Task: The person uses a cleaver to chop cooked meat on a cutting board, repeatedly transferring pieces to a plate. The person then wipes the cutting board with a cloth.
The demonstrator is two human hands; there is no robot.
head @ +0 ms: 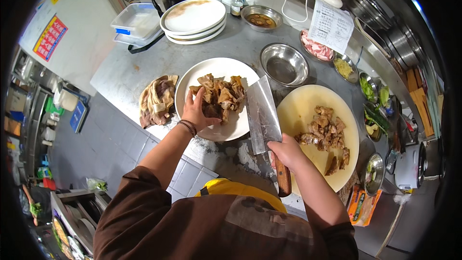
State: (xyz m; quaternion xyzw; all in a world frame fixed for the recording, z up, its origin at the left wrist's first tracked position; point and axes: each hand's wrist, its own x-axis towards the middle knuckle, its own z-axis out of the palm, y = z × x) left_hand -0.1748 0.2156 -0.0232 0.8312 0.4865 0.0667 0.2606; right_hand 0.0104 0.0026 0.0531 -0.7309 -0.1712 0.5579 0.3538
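Note:
My left hand (197,112), with a beaded bracelet on its wrist, spreads its fingers over cooked, brown bone-in meat pieces (225,95) on a white round plate (231,130). Its thumb and fingertips are at the pile's near-left side; whether they press on a piece is unclear. My right hand (288,151) grips the wooden handle of a wide cleaver (264,115). The blade stands between the plate and a round, yellowish cutting board (292,112), overlapping the plate's right rim. Chopped meat (326,130) lies in a heap on the board, with a few pieces nearer its front.
A crumpled cloth (158,101) lies left of the plate. Beyond are stacked plates (193,16), a steel bowl (284,64) and a bowl of brown liquid (261,20). Sliced raw meat (317,46) and several ingredient bowls line the right, with an orange package (362,206) near the front edge.

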